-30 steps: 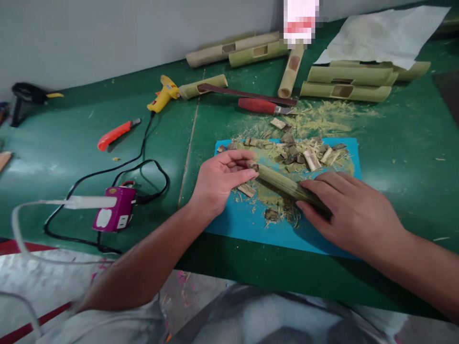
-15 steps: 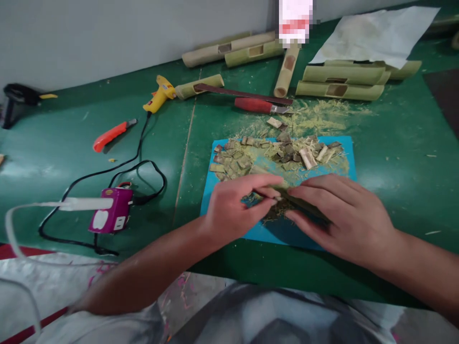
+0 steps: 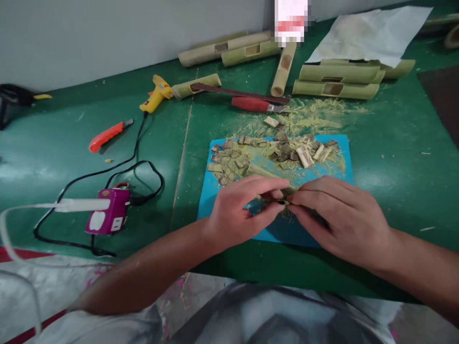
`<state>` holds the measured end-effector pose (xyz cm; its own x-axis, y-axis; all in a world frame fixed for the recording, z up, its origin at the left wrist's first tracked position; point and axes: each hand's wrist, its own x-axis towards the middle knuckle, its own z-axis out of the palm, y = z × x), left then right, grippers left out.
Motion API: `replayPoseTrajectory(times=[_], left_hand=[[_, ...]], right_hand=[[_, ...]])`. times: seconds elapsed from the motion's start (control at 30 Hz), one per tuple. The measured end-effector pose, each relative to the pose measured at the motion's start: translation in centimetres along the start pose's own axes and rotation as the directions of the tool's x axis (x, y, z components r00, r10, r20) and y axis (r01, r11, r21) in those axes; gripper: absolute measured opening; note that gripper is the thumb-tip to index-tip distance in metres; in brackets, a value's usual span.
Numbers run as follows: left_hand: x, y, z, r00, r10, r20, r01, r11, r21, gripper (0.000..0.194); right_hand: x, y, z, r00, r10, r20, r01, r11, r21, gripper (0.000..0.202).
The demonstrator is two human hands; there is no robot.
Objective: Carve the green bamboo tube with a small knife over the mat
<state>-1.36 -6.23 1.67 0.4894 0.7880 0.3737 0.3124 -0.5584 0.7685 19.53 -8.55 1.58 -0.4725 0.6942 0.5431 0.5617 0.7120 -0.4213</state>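
My left hand (image 3: pixel 244 205) and my right hand (image 3: pixel 342 222) meet over the near part of a blue mat (image 3: pixel 207 203). Between their fingertips is a small bamboo piece (image 3: pixel 284 203), pinched from both sides; its shape is mostly hidden. Just behind the fingers a green bamboo tube (image 3: pixel 263 171) lies on the mat, largely covered by my hands. Small cut bamboo chips (image 3: pixel 229 160) and shavings are heaped across the mat's far half, with a larger pale chip (image 3: pixel 304 156) among them.
Beyond the mat lie a red-handled knife (image 3: pixel 251 104), a dark flat strip (image 3: pixel 244 92) and several notched bamboo tubes (image 3: pixel 337 89), some under white paper (image 3: pixel 369 36). To the left are a yellow glue gun (image 3: pixel 157 95), an orange cutter (image 3: pixel 107 136) and a purple power socket (image 3: pixel 109 210) with cables.
My right fingertips have moved in against the left ones, and both hands now pinch at the same small spot. The whole view has shifted slightly.
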Motion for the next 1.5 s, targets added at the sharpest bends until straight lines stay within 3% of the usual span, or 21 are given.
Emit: replayPoseTrajectory(times=[0.13,0.3,0.47,0.57,0.7,0.83,1.0,1.23,1.37,1.5], left_hand=[[0.2,0.1,-0.1,0.996,-0.064,0.058,0.069,0.993,-0.096,0.017],[-0.3,0.4,0.3,0.987,-0.137,0.082,0.149,0.974,-0.169,0.016],[-0.6,0.4,0.5,0.998,-0.056,-0.007,0.053,0.979,-0.198,0.006],[-0.5,-0.2,-0.3,0.995,-0.007,-0.104,-0.005,0.993,-0.114,0.005],[-0.3,-2.0,-1.8,0.976,0.006,-0.217,0.022,0.991,0.129,0.002],[-0.2,-3.5,-2.7,0.981,-0.020,-0.191,0.066,0.968,0.240,0.006],[-0.2,-3.8,-2.6,0.991,-0.015,-0.136,0.058,0.946,0.319,0.010],[0.2,-4.2,-2.1,0.990,-0.023,-0.139,0.076,0.918,0.388,0.008],[0.3,-4.8,-2.1,0.992,0.070,-0.104,-0.023,0.917,0.398,0.006],[0.4,-5.3,-2.2,0.991,0.076,-0.107,-0.026,0.914,0.405,0.009]], right_hand=[[-0.1,0.0,-0.1,0.998,0.056,-0.010,-0.054,0.989,0.139,0.007],[-0.1,-0.1,-0.3,0.996,0.090,0.013,-0.091,0.979,0.184,0.008],[0.1,-0.2,-0.7,0.992,0.123,0.040,-0.129,0.968,0.214,0.009],[0.1,0.1,-0.8,0.993,0.113,0.041,-0.118,0.983,0.140,0.008],[-0.3,0.8,-1.0,0.991,0.086,0.098,-0.072,0.989,-0.133,0.021],[-0.9,1.5,-1.4,0.971,0.131,0.201,-0.071,0.956,-0.284,0.029],[-1.8,2.1,-0.9,0.938,0.211,0.274,-0.136,0.954,-0.269,0.026],[-1.7,1.3,-0.3,0.940,0.259,0.223,-0.222,0.959,-0.178,0.031],[-1.6,1.1,-0.3,0.954,0.223,0.198,-0.183,0.962,-0.203,0.032],[-1.9,1.6,-0.4,0.964,0.190,0.188,-0.145,0.962,-0.230,0.030]])
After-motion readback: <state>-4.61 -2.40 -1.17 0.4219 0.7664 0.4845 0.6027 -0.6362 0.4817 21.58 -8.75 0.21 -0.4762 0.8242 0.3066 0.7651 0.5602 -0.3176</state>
